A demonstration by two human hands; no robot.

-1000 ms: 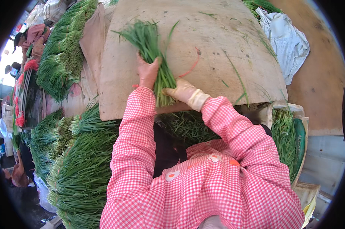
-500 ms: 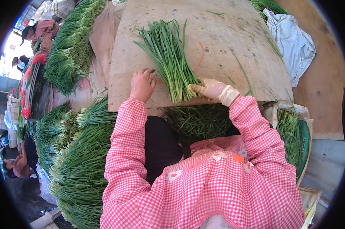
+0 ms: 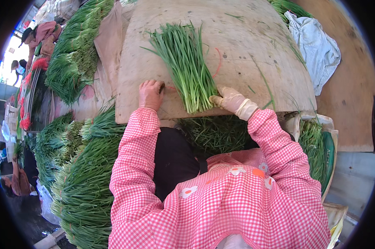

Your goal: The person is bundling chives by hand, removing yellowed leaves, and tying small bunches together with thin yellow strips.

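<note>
Long green leafy bundle with pale stems (image 3: 186, 66): before you on the flat brown wooden counter (image 3: 239, 45), across the thin red string (image 3: 220, 62).
Your bare left hand (image 3: 151, 95): fingers curled by the string's end; a pinch cannot be told.
Your cream-gloved right hand (image 3: 232, 99): thumb and fingers loosely parted, touching the stems' lower right edge.

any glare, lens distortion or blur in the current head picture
Head view: the flat brown wooden board's right edge bows from fisheye distortion; a white patch at far left looks blown out; the bundle of long green leaves looks reasonably sharp.
</note>
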